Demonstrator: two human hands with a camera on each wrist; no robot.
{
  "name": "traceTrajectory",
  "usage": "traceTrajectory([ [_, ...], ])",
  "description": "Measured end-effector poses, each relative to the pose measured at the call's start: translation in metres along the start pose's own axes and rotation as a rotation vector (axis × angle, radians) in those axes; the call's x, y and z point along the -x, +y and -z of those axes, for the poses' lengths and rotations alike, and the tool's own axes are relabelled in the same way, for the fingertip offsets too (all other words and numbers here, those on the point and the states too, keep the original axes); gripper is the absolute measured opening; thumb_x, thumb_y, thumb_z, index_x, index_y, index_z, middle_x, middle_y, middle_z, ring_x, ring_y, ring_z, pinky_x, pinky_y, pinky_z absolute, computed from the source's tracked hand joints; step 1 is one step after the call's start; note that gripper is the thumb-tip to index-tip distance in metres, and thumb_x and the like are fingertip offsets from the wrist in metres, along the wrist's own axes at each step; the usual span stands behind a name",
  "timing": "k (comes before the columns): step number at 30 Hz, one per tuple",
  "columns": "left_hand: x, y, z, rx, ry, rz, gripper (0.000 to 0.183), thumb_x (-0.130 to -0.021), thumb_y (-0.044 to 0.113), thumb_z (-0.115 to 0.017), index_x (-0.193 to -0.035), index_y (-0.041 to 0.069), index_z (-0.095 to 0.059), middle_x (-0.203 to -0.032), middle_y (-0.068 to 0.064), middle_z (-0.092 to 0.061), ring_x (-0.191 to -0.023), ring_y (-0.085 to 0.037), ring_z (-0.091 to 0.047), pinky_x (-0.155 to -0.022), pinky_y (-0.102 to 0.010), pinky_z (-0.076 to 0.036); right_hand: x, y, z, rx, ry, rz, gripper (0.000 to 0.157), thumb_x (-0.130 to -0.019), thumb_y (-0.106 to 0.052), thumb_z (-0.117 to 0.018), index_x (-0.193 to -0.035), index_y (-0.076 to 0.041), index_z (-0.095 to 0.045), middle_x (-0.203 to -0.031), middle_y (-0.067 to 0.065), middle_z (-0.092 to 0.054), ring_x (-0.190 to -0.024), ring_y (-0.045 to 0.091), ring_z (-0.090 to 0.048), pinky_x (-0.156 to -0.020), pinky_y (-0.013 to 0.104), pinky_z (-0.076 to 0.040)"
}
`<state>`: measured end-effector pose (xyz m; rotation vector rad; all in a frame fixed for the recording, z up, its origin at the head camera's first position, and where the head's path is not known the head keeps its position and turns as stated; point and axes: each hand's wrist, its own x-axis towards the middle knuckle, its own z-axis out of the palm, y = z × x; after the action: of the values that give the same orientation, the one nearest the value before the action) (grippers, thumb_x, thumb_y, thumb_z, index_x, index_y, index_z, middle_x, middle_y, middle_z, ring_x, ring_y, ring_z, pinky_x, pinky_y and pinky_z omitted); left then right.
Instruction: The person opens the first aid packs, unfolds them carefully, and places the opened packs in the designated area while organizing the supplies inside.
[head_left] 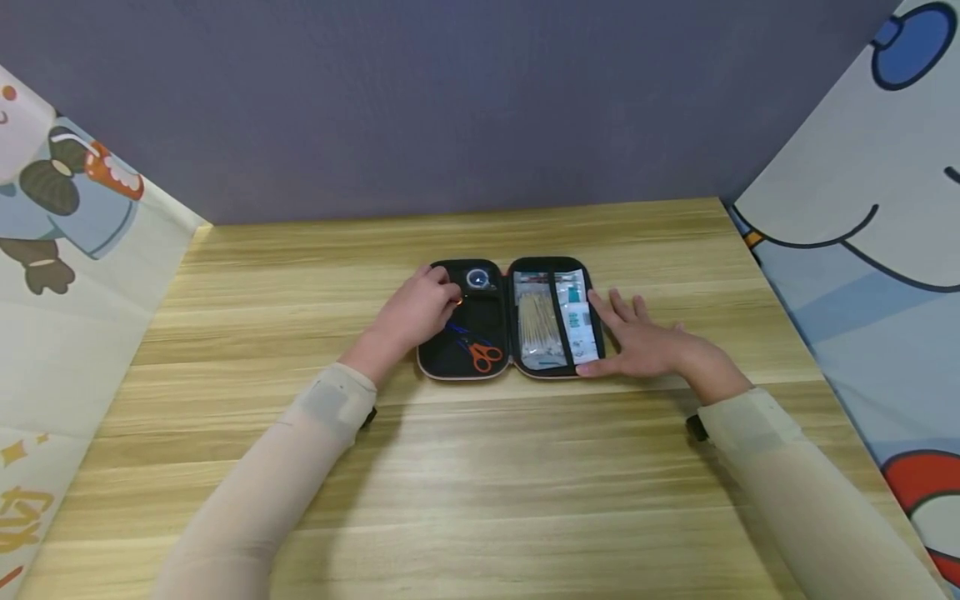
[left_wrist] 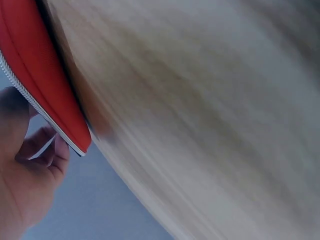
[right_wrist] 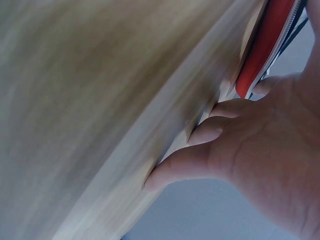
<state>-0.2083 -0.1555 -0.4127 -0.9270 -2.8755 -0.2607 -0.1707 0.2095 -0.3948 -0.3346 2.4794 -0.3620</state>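
An unzipped first-aid case lies spread flat, black inside; its red outer shell and zip show in the left wrist view. My left hand reaches over its left half with bent fingers, a small orange bit by the fingertips. What those fingers hold, if anything, is hidden. Orange-handled scissors lie below, and a round clear-and-blue item sits above. Cotton swabs in a bag and white printed packets fill the right half under a black strap. My right hand spreads its fingers at that half's outer edge.
The case stands on a wood-grain table, towards its back. A dark grey wall panel rises behind the table. Cartoon-printed panels stand on both sides.
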Motion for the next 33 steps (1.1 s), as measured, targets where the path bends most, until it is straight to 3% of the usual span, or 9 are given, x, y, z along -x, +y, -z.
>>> traceTrajectory([
  [6, -0.005, -0.002, -0.002, -0.028, -0.023, -0.006, 0.016, -0.103, 0.013, -0.067, -0.108, 0.002, -0.078, -0.104, -0.017, -0.070, -0.097, -0.034, -0.066, -0.097, -0.048, -0.059, 0.000, 0.001, 0.000, 0.002, -0.002, -0.001, 0.135, -0.082, -0.085, -0.068, -0.170, -0.028, 0.016, -0.176, 0.023, 0.021, -0.157, 0.060, 0.020, -0.103, 0.098, 0.003],
  [17, -0.015, 0.001, -0.002, -0.078, -0.115, 0.054, 0.037, -0.101, 0.011, -0.068, -0.135, -0.004, -0.064, -0.117, -0.024, -0.071, -0.110, -0.040, -0.070, -0.096, -0.049, -0.061, 0.000, 0.000, -0.001, 0.004, -0.001, 0.013, 0.134, -0.083, -0.084, -0.067, -0.170, -0.028, 0.017, -0.176, 0.022, 0.022, -0.158, 0.059, 0.019, -0.102, 0.099, 0.002],
  [23, -0.021, 0.005, -0.001, -0.102, -0.147, 0.063, 0.042, -0.103, 0.017, -0.065, -0.140, -0.004, -0.062, -0.121, -0.023, -0.071, -0.110, -0.039, -0.070, -0.097, -0.049, -0.061, 0.000, 0.001, -0.002, -0.002, -0.002, 0.008, 0.133, -0.083, -0.085, -0.067, -0.170, -0.029, 0.017, -0.176, 0.020, 0.023, -0.158, 0.058, 0.021, -0.103, 0.098, 0.004],
  [27, -0.024, 0.007, -0.003, -0.169, -0.185, 0.052, 0.044, -0.105, 0.021, -0.064, -0.144, 0.000, -0.061, -0.129, -0.023, -0.070, -0.117, -0.039, -0.069, -0.097, -0.049, -0.062, 0.001, 0.002, -0.001, 0.000, -0.001, 0.007, 0.133, -0.082, -0.086, -0.066, -0.170, -0.030, 0.018, -0.177, 0.019, 0.023, -0.159, 0.057, 0.021, -0.104, 0.098, 0.004],
  [33, -0.026, 0.007, -0.006, -0.198, -0.221, 0.061, 0.042, -0.106, 0.010, -0.062, -0.147, 0.006, -0.059, -0.138, -0.021, -0.064, -0.125, -0.041, -0.065, -0.097, -0.052, -0.062, 0.003, -0.001, 0.000, -0.009, -0.003, 0.009, 0.133, -0.083, -0.084, -0.067, -0.170, -0.029, 0.017, -0.176, 0.021, 0.022, -0.158, 0.058, 0.021, -0.104, 0.097, 0.004],
])
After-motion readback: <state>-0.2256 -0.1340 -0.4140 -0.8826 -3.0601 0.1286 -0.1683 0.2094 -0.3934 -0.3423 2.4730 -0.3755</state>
